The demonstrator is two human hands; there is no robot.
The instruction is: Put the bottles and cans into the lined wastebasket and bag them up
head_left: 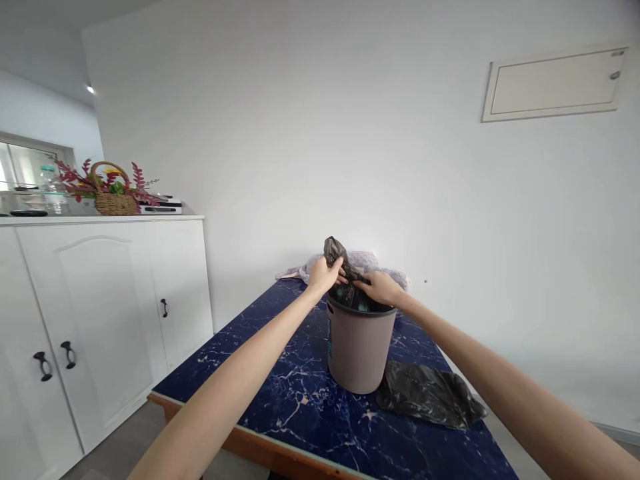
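Note:
A pinkish-grey trash can [361, 350] with a dark rim stands upright on the blue marble-patterned table [300, 380]. Inside it sits a black plastic garbage bag [350, 293], its gathered top rising above the rim. My left hand [326, 275] grips the bag's upper part at the can's left side. Over the right side of the rim, my right hand [381, 288] pinches another part of the same bag. What lies deeper in the can is mostly hidden. Beside the can's base, a second black plastic bag [430, 393] lies flat and crumpled under my right forearm.
A fuzzy pale-purple cloth [367, 259] lies at the table's back edge against the white wall. To the left is a white cabinet [110, 320] bearing a wicker basket [116, 203] of flowers and a plastic bottle [54, 193]. A panel door [555, 83] is set high on the wall.

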